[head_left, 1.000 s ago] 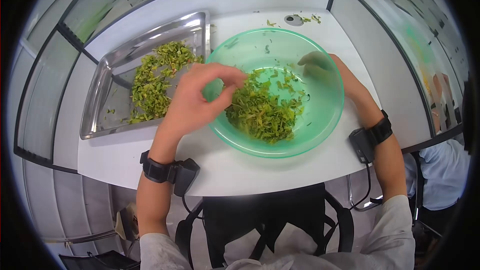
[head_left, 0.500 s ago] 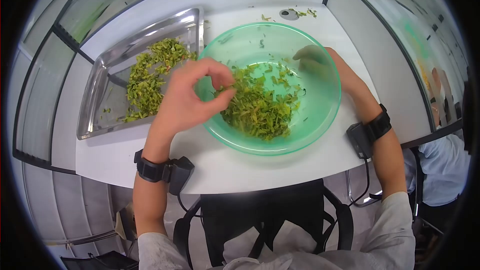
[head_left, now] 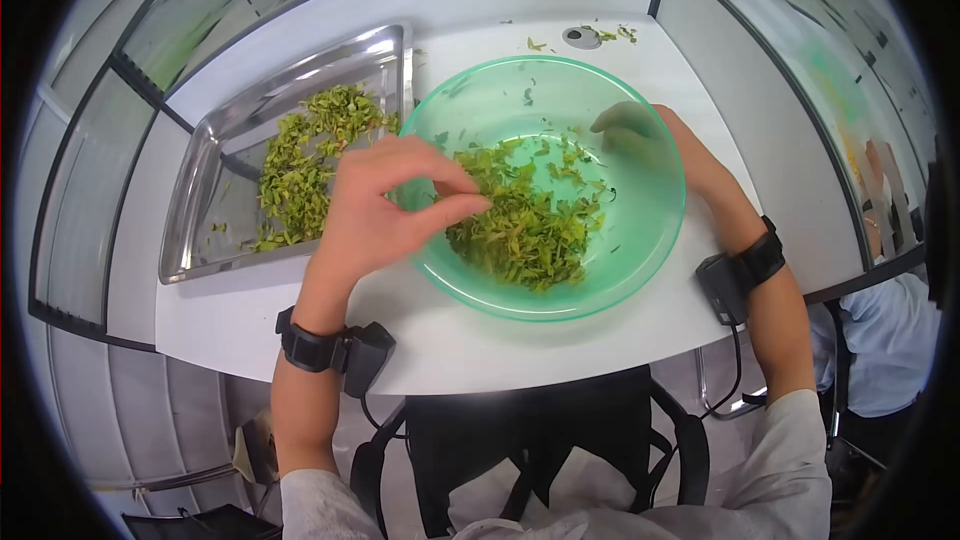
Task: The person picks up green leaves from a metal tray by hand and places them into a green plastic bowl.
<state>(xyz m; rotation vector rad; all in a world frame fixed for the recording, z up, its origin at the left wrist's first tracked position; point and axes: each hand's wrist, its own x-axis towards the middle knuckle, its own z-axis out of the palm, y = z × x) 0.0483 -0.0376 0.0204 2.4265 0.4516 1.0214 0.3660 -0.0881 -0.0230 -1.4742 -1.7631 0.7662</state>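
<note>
A translucent green bowl (head_left: 560,312) on the white table holds a heap of chopped green leaves (head_left: 525,230), with loose bits on its wall. Over the left part of the bowl is my left hand (head_left: 385,205), thumb and forefinger in a pinch just above the leaves; whatever is between the fingertips is too small to make out. My right hand (head_left: 690,155) is at the bowl's far right side. Its bent fingers show green through the wall, against the outside of the bowl. Left of the bowl, a steel tray (head_left: 185,230) carries more leaf pieces (head_left: 300,165).
Leaf scraps (head_left: 625,35) lie around a round grey cable grommet (head_left: 581,37) at the back of the table. Low partitions (head_left: 770,110) border the table. A black chair (head_left: 530,430) is at the front edge. Another person in a light shirt (head_left: 885,340) sits to the right.
My left hand has shifted slightly right and down over the leaves, and its thumb and forefinger have come closer together. My right hand stays at the bowl. The whole view has tilted slightly.
</note>
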